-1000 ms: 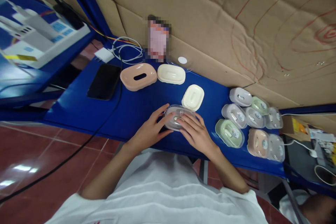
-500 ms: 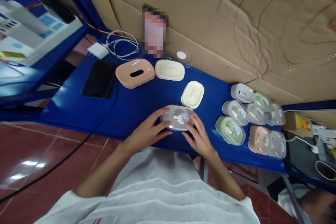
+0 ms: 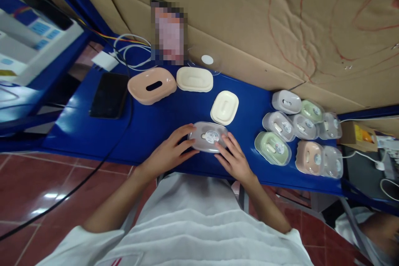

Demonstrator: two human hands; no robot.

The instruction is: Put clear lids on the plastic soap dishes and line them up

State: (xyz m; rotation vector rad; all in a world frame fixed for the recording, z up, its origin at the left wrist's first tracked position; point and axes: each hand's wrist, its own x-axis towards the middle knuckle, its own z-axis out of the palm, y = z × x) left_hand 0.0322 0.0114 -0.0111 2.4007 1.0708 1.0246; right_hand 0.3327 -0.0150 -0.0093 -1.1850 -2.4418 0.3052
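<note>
A grey soap box (image 3: 207,146) with a clear lid and a round printed sticker lies near the front edge of the blue table. My left hand (image 3: 174,148) grips its left end, with the thumb on the near side and the fingers over the lid. At the right end, my right hand (image 3: 234,158) has its fingertips on the lid and near side. Just beyond the box lies a cream tray (image 3: 224,107). Farther back are a second cream tray (image 3: 195,79) and a peach box shell (image 3: 152,86) with an oval slot.
Several lidded soap boxes (image 3: 274,148) in grey, green and peach stand at the right. A clear lid (image 3: 207,59) leans by the cardboard wall. At the left are a black phone (image 3: 109,95), a white charger (image 3: 105,61) and a black cable crossing the table edge.
The camera view has shifted slightly, so the table things appear a little further left and higher. Both hands stay on the grey soap box with nearly the same grip.
</note>
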